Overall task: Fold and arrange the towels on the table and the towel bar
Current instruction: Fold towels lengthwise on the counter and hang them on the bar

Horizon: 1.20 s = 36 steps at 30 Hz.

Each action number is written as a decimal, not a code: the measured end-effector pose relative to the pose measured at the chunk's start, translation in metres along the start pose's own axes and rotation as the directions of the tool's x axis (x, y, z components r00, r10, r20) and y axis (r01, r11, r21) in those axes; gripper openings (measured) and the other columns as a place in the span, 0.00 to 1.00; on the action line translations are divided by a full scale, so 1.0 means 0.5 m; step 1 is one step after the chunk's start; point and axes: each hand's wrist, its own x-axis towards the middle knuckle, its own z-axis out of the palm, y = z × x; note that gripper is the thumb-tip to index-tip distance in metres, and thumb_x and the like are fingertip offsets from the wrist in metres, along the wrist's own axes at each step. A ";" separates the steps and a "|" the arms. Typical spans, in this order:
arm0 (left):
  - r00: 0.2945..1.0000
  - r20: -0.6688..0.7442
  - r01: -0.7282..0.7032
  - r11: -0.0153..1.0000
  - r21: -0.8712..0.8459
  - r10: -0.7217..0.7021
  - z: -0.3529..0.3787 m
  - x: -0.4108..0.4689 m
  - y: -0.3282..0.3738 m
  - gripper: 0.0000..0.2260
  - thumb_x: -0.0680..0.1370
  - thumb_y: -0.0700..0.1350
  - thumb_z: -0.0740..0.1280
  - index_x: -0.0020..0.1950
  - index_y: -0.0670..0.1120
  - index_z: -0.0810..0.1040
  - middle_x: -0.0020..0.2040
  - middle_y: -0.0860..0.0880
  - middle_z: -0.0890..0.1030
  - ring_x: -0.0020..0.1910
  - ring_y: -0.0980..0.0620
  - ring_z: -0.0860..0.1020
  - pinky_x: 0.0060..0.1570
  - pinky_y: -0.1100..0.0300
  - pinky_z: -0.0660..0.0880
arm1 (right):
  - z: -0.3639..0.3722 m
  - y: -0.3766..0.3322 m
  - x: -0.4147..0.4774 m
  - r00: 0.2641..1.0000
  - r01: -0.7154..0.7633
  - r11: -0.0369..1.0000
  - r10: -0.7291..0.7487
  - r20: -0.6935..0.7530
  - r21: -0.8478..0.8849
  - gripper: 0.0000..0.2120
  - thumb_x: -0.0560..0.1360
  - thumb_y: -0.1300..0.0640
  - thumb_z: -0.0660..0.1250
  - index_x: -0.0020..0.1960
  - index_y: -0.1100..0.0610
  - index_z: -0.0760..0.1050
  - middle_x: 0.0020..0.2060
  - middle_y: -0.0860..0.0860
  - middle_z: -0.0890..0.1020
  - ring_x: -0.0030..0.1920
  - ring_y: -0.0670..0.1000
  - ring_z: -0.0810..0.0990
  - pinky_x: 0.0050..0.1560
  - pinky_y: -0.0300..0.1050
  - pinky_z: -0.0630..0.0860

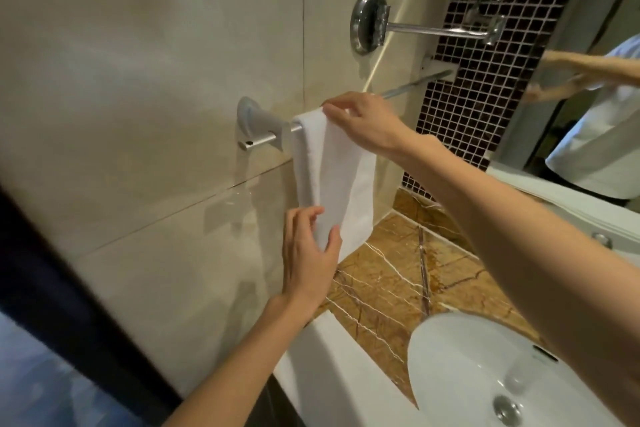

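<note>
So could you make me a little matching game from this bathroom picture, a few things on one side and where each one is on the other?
Things:
1. white towel
2. left hand
3. right hand
4. sink

Places:
A. set into the marble counter, bottom right
B. on the towel's top, at the towel bar
C. draped over the bar
D. at the towel's lower edge

Pairs: 1-C, 2-D, 3-B, 4-A

No text, label, brand or number was readable anywhere on the wall, fittings, towel or basin.
</note>
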 end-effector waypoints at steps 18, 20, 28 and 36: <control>0.910 0.269 0.255 0.938 0.236 -0.315 0.073 -0.054 -0.271 0.07 0.75 0.43 0.68 0.49 0.41 0.83 0.54 0.45 0.82 0.51 0.46 0.80 0.51 0.57 0.76 | 0.012 0.014 0.020 1.000 0.006 0.996 -0.005 0.015 -0.087 0.24 0.82 0.47 0.53 0.53 0.66 0.78 0.51 0.62 0.81 0.52 0.61 0.78 0.55 0.63 0.72; 0.897 0.242 0.341 0.928 0.153 -0.369 0.085 -0.062 -0.283 0.07 0.74 0.43 0.69 0.48 0.41 0.83 0.52 0.46 0.83 0.51 0.46 0.80 0.52 0.55 0.77 | 0.010 0.016 0.021 1.000 0.015 0.995 -0.013 0.019 -0.101 0.24 0.82 0.47 0.53 0.53 0.65 0.78 0.51 0.62 0.81 0.51 0.61 0.78 0.54 0.63 0.73; 0.867 0.204 0.457 0.888 0.039 -0.455 0.118 -0.077 -0.298 0.04 0.74 0.39 0.71 0.46 0.39 0.84 0.50 0.45 0.82 0.49 0.44 0.81 0.50 0.51 0.78 | -0.005 0.011 0.001 0.998 0.059 0.998 -0.058 0.039 -0.021 0.17 0.81 0.50 0.59 0.64 0.56 0.77 0.65 0.51 0.77 0.65 0.49 0.75 0.64 0.48 0.72; 0.861 0.201 0.470 0.882 0.040 -0.468 0.121 -0.085 -0.324 0.06 0.74 0.42 0.71 0.45 0.40 0.85 0.47 0.45 0.83 0.45 0.44 0.82 0.48 0.49 0.79 | -0.022 0.000 -0.014 0.998 0.009 1.000 -0.010 -0.057 -0.018 0.16 0.74 0.55 0.71 0.60 0.56 0.79 0.58 0.51 0.82 0.56 0.47 0.78 0.61 0.46 0.75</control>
